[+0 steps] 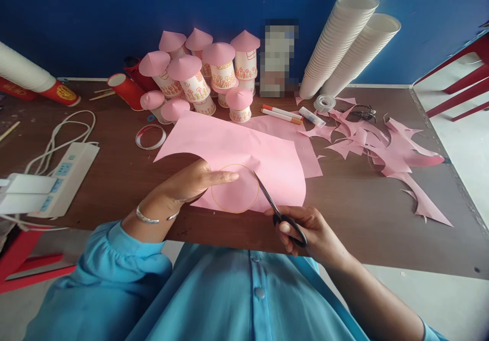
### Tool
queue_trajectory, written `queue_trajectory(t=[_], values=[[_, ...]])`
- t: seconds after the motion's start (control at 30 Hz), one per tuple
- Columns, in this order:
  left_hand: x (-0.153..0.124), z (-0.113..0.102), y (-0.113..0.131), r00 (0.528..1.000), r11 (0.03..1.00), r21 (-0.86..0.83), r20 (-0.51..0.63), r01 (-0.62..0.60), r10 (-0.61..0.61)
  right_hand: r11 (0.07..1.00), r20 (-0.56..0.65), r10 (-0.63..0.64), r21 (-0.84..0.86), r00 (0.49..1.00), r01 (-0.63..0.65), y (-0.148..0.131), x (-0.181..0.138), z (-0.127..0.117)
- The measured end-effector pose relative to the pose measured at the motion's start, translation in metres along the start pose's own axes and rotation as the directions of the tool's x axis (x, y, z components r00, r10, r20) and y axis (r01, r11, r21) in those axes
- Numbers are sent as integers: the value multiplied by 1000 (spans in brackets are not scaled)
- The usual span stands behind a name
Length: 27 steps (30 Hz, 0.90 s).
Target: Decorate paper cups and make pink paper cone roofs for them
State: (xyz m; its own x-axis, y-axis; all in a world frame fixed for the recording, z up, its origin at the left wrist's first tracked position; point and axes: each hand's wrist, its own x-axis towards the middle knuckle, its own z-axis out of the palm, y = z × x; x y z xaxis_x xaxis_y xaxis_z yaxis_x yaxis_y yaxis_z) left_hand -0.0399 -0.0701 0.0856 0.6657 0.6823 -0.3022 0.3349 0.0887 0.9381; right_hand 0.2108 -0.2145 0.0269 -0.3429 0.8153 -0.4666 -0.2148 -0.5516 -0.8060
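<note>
Here, a brown wooden table (362, 213) against a blue wall. Your left hand (194, 180) pins the pink paper sheet (229, 147), fingers flat beside its drawn circle (235, 189). Your right hand (305, 231) grips black-handled scissors (280, 213), blades at the circle's edge. Two white cup stacks (344, 40) behind.

Pink paper sheet (244, 152), yellow circle (235, 189) drawn on it. Black-handled scissors (284, 213). Brown tabletop (362, 203). Far: white cup stacks (344, 40); cups with pink cone tops (198, 76), orange and red prints. Pink scraps (385, 150) right. Blue wall (95, 15). Red tubes (126, 91) far left.
</note>
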Motion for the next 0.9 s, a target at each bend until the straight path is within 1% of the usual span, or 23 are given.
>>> queue_trajectory(t=[0.07, 0.23, 0.43, 0.63, 0.77, 0.9], values=[[0, -1, 0, 1000, 1000, 5, 6, 2, -2, 1000, -4, -9, -7, 1000, 9, 0, 0, 0], [0, -1, 0, 999, 999, 15, 0, 33, -33, 1000, 0, 15, -8, 1000, -15, 0, 0, -1], [0, -1, 2, 1000, 1000, -3, -9, 19, -19, 1000, 11, 19, -4, 1000, -19, 1, 0, -2], [-1, 0, 3, 999, 999, -10, 0, 49, -49, 1000, 12, -12, 7, 1000, 12, 3, 0, -2], [0, -1, 0, 997, 998, 17, -43, 57, -56, 1000, 0, -2, 5, 1000, 2, 3, 0, -2], [2, 2, 1, 996, 1000, 6, -88, 23, -23, 1000, 4, -1, 11, 1000, 1, 3, -1, -2]])
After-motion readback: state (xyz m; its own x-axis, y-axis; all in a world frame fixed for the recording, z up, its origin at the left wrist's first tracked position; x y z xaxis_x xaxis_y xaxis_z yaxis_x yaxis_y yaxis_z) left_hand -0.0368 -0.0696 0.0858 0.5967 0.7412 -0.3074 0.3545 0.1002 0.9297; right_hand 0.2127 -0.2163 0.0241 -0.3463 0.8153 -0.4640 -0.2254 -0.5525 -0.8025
